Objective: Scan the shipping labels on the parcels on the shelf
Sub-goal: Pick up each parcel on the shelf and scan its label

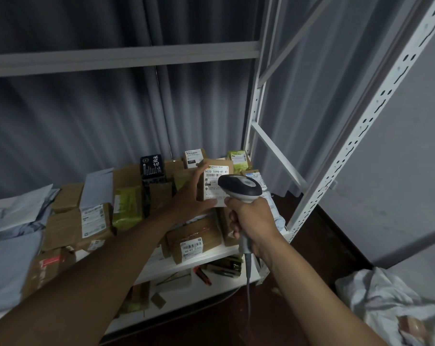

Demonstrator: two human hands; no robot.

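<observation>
2 hands | left hand (186, 196) grips brown parcel (212, 186), white label (216, 182) up | right hand (253, 224) clasps scanner (238, 188)

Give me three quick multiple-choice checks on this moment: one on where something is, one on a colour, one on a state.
1. Where is the scanner's head?
A. Right in front of the held parcel's label
B. Lying on the lower shelf
C. Down by the floor

2. What colour is the upright printed box at the back of the pile?
A. Red
B. Black
C. White

3. How is the left hand engaged?
A. Empty, hanging free
B. Gripping the shelf post
C. Holding a small parcel upright

Key: 1 A, the scanner in the right hand overlaps the label. 2 B, the black box carries light print. 3 C, the left hand wraps the held parcel.
</observation>
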